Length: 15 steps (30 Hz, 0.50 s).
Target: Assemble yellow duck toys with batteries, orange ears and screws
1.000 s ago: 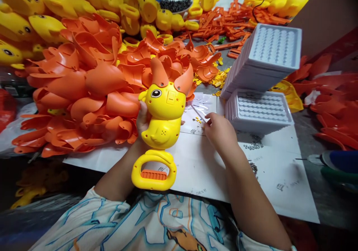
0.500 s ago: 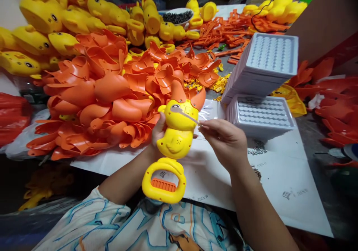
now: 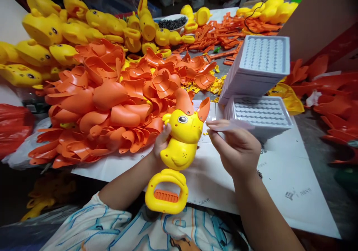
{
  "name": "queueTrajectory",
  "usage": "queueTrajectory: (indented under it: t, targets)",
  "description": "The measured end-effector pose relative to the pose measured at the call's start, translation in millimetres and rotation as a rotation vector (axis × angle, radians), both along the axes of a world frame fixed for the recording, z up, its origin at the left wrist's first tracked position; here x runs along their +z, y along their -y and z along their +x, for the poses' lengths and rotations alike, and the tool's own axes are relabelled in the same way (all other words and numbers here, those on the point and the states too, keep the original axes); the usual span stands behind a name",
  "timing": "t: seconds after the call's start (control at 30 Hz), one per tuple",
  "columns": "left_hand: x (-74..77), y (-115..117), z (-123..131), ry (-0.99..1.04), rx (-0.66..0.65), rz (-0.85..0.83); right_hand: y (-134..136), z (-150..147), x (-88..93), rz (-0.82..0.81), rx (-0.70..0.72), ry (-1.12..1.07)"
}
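Note:
A yellow duck-shaped toy [image 3: 181,150] with an orange beak [image 3: 184,101] hangs tilted over the paper-covered table. Its ring handle [image 3: 149,193] has an orange trigger and points down toward my body. My left hand [image 3: 162,141] grips the duck from its left side; the fingers behind it are hidden. Just right of the duck's head, my right hand [image 3: 237,146] pinches a thin greyish strip [image 3: 237,125], blurred by motion and apart from the duck. I cannot make out its exact kind. A printed eye [image 3: 182,119] shows on the duck's head.
Orange beak parts [image 3: 109,94] are heaped at left, with yellow duck toys [image 3: 44,29] behind. Stacked white trays [image 3: 264,57] stand at right. Farther back are a bowl of small black parts [image 3: 173,22] and orange sticks [image 3: 212,31]. Paper [image 3: 296,202] covers the near table.
The thin strip has swung off the duck's face and now points right, over my right hand. That hand has shifted slightly right, and the duck sits a little lower and further right.

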<state>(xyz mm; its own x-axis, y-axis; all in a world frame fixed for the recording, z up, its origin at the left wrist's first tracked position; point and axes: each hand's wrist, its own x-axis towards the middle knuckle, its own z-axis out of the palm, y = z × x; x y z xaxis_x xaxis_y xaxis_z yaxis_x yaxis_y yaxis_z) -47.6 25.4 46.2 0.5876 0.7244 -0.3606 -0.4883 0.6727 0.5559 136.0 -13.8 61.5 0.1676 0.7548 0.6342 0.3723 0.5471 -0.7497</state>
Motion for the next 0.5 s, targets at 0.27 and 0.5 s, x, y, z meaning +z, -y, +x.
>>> queueTrajectory:
  t: [0.27, 0.5]
  targets:
    - [4.7, 6.2, 4.3, -0.012, -0.093, -0.004, -5.7, -3.3, -4.6, -0.262, 0.089, -0.483]
    - [8.0, 5.8, 7.3, -0.042, -0.054, 0.066, -2.9, -3.1, -7.6, -0.156, 0.046, -0.210]
